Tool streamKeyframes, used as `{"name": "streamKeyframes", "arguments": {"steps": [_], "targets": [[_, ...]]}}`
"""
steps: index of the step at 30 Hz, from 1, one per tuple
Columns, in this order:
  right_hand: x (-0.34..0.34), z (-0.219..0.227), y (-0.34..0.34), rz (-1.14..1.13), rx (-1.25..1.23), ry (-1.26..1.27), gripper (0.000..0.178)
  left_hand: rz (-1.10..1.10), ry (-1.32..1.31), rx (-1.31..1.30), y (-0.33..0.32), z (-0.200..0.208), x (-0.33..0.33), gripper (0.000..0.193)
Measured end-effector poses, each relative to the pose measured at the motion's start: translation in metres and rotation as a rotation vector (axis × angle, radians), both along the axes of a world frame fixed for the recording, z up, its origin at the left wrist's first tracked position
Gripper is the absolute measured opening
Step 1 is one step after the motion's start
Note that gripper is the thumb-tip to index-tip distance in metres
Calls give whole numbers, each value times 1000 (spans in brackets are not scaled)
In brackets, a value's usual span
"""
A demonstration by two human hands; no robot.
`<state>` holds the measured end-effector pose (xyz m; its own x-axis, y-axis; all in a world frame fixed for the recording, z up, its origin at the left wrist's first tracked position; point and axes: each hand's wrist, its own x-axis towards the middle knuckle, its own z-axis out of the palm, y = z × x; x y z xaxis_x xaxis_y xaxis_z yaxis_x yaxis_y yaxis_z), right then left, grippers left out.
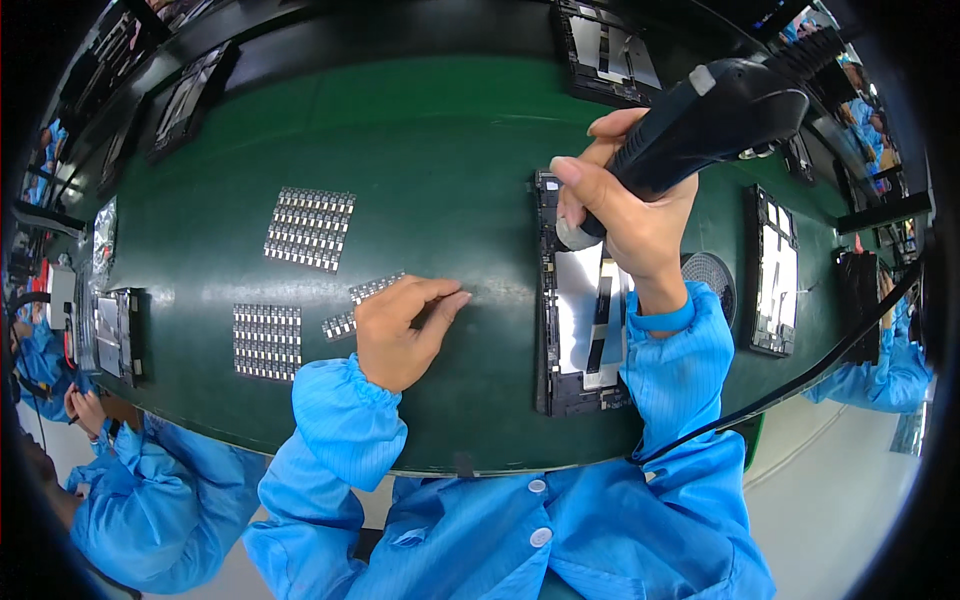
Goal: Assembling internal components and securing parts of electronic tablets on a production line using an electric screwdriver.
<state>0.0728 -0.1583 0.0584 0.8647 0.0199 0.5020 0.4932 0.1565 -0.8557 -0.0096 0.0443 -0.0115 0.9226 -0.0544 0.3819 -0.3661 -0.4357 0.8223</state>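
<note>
My right hand [640, 215] is wrapped round a black corded electric screwdriver [700, 120], held tilted over an open tablet-like device. That device [575, 340] has a black frame, silver plates and a dark strip down its middle; my right forearm covers part of it. To its left, my left hand [400, 325] hovers low over the table with thumb and forefinger pinched; anything between them is too small to make out. Partly behind that hand lies a sheet of small black-and-silver parts [340, 326]. Two fuller sheets, an upper one [309, 228] and a lower one [267, 341], lie further left.
Another open device [773, 270] lies on the green table [440, 130] at right, beyond a round mesh-topped object [712, 285]. More devices stand at the far edge [605, 50] and left [118, 335]. A black cable [800, 365] runs along the right. A person in blue [165, 500] sits at left.
</note>
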Motion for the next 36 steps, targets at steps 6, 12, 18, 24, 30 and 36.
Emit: {"name": "streamKeyframes", "arguments": {"steps": [6, 12, 18, 24, 30, 36], "targets": [[5, -6, 4, 3, -38, 4, 28, 19, 4, -38, 2, -2, 2, 9], [7, -8, 3, 6, -26, 12, 28, 18, 136, -220, 1, -11, 0, 11], [0, -7, 5, 42, -71, 19, 28, 0, 67, -240, -1, -7, -1, 18], [-11, -10, 9, 77, -157, 12, 32, -321, -110, 120, -23, 5, -27, 33], [-6, -6, 9, 56, -156, -40, 31, -690, -386, 326, -78, 10, -46, 40], [-10, 18, -28, -42, 68, -164, 33, -425, -427, 585, -87, -7, -54, 39]]}}
